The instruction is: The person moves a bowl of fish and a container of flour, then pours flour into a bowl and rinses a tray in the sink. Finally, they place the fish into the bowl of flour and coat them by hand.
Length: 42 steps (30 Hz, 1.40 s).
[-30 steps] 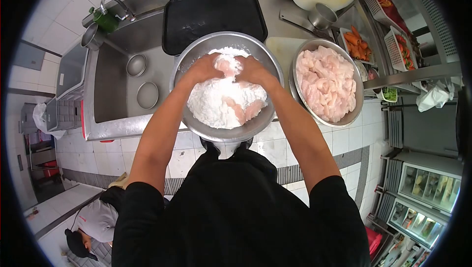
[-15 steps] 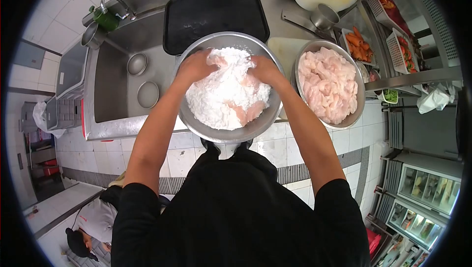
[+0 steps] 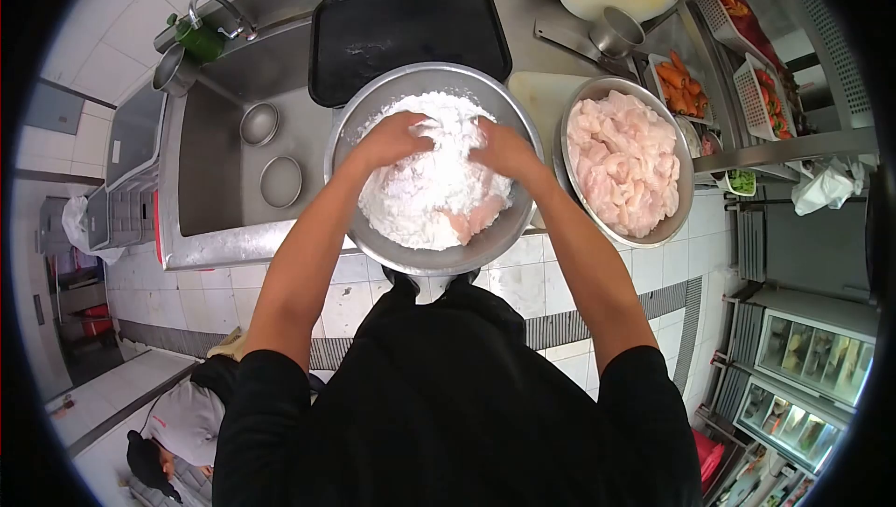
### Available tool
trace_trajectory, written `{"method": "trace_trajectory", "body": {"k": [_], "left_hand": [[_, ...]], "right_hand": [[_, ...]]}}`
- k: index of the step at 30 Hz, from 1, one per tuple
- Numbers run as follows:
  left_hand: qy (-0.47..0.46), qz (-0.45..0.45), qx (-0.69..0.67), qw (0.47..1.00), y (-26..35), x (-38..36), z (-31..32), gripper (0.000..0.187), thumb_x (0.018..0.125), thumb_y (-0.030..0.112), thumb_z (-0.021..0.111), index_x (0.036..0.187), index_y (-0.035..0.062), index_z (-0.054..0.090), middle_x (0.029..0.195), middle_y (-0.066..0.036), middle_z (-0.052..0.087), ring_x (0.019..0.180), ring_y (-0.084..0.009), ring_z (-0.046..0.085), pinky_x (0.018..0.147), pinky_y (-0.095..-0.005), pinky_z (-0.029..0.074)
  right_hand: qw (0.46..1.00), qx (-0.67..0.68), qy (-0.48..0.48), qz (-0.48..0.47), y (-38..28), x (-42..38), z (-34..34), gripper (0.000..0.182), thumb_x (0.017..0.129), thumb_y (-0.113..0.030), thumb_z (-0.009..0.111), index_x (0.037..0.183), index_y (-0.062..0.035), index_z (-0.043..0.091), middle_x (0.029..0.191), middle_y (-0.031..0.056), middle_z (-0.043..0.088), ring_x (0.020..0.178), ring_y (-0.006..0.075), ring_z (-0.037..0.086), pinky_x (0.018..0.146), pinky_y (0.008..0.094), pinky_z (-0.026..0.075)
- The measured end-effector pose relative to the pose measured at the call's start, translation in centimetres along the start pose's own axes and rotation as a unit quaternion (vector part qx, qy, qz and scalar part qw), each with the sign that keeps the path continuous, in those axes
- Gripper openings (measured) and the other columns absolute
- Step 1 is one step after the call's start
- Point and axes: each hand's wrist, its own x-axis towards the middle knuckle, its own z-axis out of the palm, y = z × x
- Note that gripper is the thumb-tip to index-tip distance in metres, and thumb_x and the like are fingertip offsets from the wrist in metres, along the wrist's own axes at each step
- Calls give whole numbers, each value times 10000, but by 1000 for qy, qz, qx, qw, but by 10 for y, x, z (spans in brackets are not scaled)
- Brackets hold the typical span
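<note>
A large steel bowl [image 3: 342, 148] holds a heap of white flour-like powder [image 3: 411, 208], with a piece of raw pale-pink meat [image 3: 481, 218] showing at its lower right. Into the heap from the left reaches my left hand [image 3: 394, 140], its fingers apart and partly covered in powder. Opposite it, my right hand [image 3: 504, 148] has its fingers spread in the powder too, the tips hidden. I see nothing gripped in either hand. To the right, a second steel bowl [image 3: 689, 171] is filled with raw pale meat pieces [image 3: 623, 162], likely chicken.
Behind the bowl lies a black tray [image 3: 406, 27]. A sink [image 3: 210, 171] with small round bowls [image 3: 281, 181] is at left. A saucepan [image 3: 616, 33], a white cutting board [image 3: 541, 97] and a basket of carrots [image 3: 681, 87] are at right. Another person [image 3: 182, 423] is at lower left.
Both hands have moved inward in the bowl, the left to the right and slightly down. More powder now covers the meat, and the bowl has shifted slightly.
</note>
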Motion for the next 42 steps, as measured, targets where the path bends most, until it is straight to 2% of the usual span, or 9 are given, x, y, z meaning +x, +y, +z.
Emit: {"method": "trace_trajectory", "body": {"k": [3, 7, 17, 23, 27, 31, 32, 39, 42], "left_hand": [[232, 168, 112, 952, -21, -15, 4, 523, 768, 221, 700, 1234, 21, 571, 1267, -217, 540, 1173, -329, 530, 963, -368, 442], [314, 107, 143, 932, -53, -25, 7, 543, 786, 254, 675, 1251, 4, 548, 1315, -231, 487, 1227, -387, 467, 1036, -397, 379], [148, 133, 29, 980, -54, -59, -17, 690, 719, 271, 728, 1337, 78, 490, 1387, -246, 424, 1279, -391, 425, 1069, -406, 352], [32, 78, 230, 970, -14, -52, -1, 960, 615, 335, 791, 1455, 189, 349, 1471, -239, 310, 1296, -420, 394, 1067, -425, 365], [24, 21, 202, 979, -12, -26, -2, 778, 684, 238, 733, 1399, 160, 436, 1453, -209, 349, 1232, -356, 476, 1020, -393, 413], [-1, 65, -36, 997, -16, -38, -11, 575, 716, 138, 655, 1281, 97, 555, 1117, -142, 617, 1071, -241, 587, 922, -334, 459], [-55, -53, -107, 991, 13, -60, -25, 565, 724, 106, 632, 1281, 69, 549, 1097, -120, 640, 1033, -205, 589, 919, -312, 450], [20, 103, 95, 990, -29, -67, -18, 854, 650, 218, 738, 1421, 91, 394, 1324, -248, 485, 1224, -346, 493, 1022, -385, 404], [-14, 63, 188, 980, -10, -55, -1, 989, 593, 303, 785, 1462, 172, 331, 1396, -296, 379, 1263, -405, 439, 1050, -402, 381]], "right_hand": [[969, -230, 74, -44, -14, -44, -3, 580, 748, -201, 683, 1280, -65, 500, 1131, 158, 607, 1038, 333, 594, 885, 407, 488], [952, -248, 135, -115, -11, -60, 9, 517, 761, -181, 669, 1249, -90, 527, 1159, 138, 594, 1051, 320, 578, 875, 403, 492], [972, -227, 41, 44, -36, -56, 30, 548, 782, -211, 662, 1303, -125, 513, 1252, 185, 548, 1040, 360, 598, 855, 430, 504], [979, 197, 22, 37, -18, -7, 17, 452, 769, -244, 635, 1169, -38, 591, 1014, 223, 665, 956, 365, 630, 835, 384, 478], [966, -254, 37, 26, -39, -15, 7, 572, 758, -272, 686, 1276, -84, 533, 1242, 212, 556, 1080, 338, 595, 918, 400, 477], [966, -253, -49, 35, -51, -39, 14, 667, 724, -272, 725, 1325, -110, 487, 1312, 222, 484, 1128, 356, 561, 956, 419, 467], [973, -227, -25, 37, -47, -40, 22, 688, 702, -254, 731, 1324, -97, 485, 1285, 239, 498, 1125, 376, 555, 952, 423, 461], [999, 4, -28, 16, -22, -18, 14, 675, 701, -256, 727, 1311, -85, 495, 1356, 216, 466, 1121, 388, 551, 912, 434, 477], [993, -119, -5, -25, -28, -25, 21, 654, 705, -283, 726, 1295, -89, 519, 1326, 211, 496, 1137, 361, 547, 917, 420, 475]]}}
